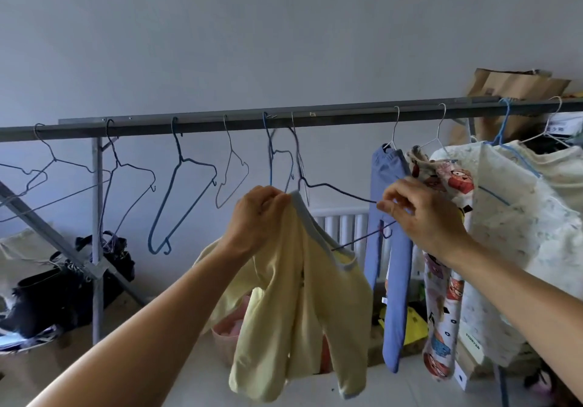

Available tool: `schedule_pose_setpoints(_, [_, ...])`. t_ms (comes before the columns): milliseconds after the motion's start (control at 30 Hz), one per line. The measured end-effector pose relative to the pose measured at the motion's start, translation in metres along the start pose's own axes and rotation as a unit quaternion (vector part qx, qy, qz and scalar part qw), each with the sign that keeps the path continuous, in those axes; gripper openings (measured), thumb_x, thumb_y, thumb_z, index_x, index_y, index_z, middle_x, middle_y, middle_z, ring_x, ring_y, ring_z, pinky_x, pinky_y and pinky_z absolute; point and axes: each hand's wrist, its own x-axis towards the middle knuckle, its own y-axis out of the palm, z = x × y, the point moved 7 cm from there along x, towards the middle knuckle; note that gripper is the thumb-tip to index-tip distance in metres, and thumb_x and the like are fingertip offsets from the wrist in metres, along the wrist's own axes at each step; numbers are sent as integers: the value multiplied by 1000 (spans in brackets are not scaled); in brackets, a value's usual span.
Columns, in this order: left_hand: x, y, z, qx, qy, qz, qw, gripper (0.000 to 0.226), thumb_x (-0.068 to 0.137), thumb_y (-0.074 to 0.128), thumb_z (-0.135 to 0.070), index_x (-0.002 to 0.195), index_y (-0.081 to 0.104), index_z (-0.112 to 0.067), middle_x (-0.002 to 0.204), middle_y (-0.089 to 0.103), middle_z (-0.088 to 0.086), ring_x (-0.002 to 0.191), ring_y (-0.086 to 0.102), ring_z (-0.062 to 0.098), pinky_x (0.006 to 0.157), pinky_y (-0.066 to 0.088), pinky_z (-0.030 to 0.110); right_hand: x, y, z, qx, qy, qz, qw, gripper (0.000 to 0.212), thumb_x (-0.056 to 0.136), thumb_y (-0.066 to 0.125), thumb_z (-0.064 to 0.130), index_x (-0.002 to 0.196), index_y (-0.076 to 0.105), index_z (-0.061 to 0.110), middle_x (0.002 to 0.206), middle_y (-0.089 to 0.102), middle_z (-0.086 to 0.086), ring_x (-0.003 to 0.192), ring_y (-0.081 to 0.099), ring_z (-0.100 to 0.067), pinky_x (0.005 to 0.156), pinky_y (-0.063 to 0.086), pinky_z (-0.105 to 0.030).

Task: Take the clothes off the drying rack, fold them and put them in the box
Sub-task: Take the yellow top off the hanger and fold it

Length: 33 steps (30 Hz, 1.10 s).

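The yellow top (303, 305) hangs half off its dark wire hanger (344, 193): the left hand (260, 217) pinches the blue-trimmed neckline and holds the cloth up, while the right hand (416, 214) has its fingers curled round the hanger's free arm, which is already out of the collar. The hanger's hook looks to be on the rail (220, 124) of the drying rack, though blur makes that unsure. To the left along the rail hang several bare hangers (183, 182), so a good part of the unloading seems done. To the right, clothes are left to take down: blue trousers (391, 249), a cartoon-print garment (441, 280) and a pale printed top (511, 233). The yellow top has yet to be folded. A pink tub (225, 340) stands on the floor behind it; whether that is the box I cannot tell. Small print shows on a white carton (471, 348) lower right, too small to read.
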Motion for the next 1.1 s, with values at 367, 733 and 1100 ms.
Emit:
schedule_pose_setpoints(367, [-3,33,1,-125,-114,89,981,20,93,65,-27,79,70,-14,72,61,-1,66,54,11,60,43,22,39,53,43,205,22,113,972,13,98,54,13,97,68,15,92,68,5,89,61,-6,77,45,-10])
schedule_pose_setpoints(733, [17,23,23,-86,-131,34,987,20,99,52,-17,82,62,-11,72,54,1,68,49,15,64,42,30,60,24,-30,143,103,90,980,27,99,52,17,75,57,28,78,61,8,76,56,-14,72,44,-31])
schedule_pose_setpoints(1100, [40,36,8,201,-72,216,953,23,90,62,-28,90,71,-7,80,62,0,81,59,18,71,49,31,127,-10,-49,-206,194,154,947,26,98,48,32,78,64,27,94,60,1,93,58,-29,73,33,-31])
